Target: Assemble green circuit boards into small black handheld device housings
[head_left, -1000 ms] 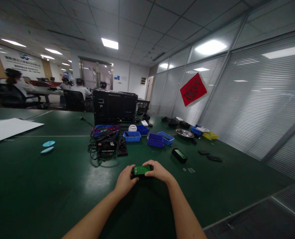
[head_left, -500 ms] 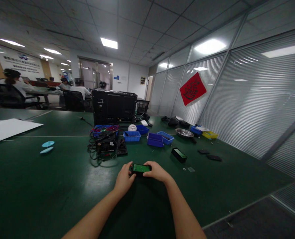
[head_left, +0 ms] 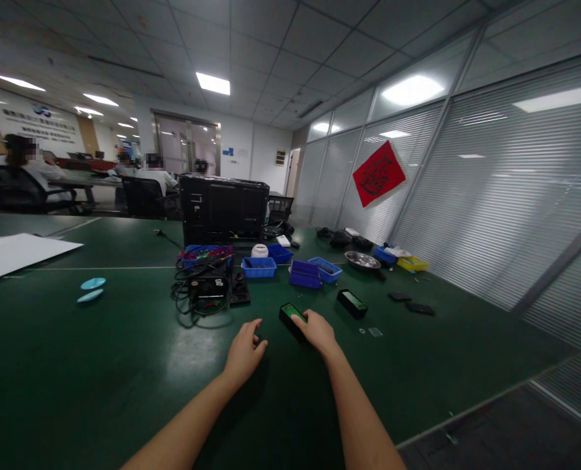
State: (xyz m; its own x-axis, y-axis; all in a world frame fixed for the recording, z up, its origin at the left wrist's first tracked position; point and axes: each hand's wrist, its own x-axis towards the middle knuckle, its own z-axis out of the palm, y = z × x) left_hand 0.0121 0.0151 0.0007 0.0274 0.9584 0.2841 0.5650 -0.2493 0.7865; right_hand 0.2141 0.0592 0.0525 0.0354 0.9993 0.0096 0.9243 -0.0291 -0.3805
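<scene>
My right hand (head_left: 317, 331) grips a small black case with a green circuit board (head_left: 290, 312) showing in its open top. The thumb lies over the board, and the near end of the case is partly hidden by the hand. To its left, my left hand (head_left: 245, 346) holds nothing, its fingers curved and apart just above the table. A second black case with a pale green board (head_left: 352, 303) rests on the table to the right of my right hand. Close to it are a small white ring (head_left: 361, 331) and a clear flat piece (head_left: 375, 332).
Blue bins (head_left: 259, 267) stand beyond my hands, beside a black power unit (head_left: 207, 287) tangled in cables. Behind them rises a large black monitor casing (head_left: 224, 210). A metal pan (head_left: 363, 261) and two flat black pieces (head_left: 420, 308) lie to the right. Several people sit at the far left.
My left hand has let go of the case with the circuit board. My right hand has moved it slightly right and turned it so that it points away at a slant.
</scene>
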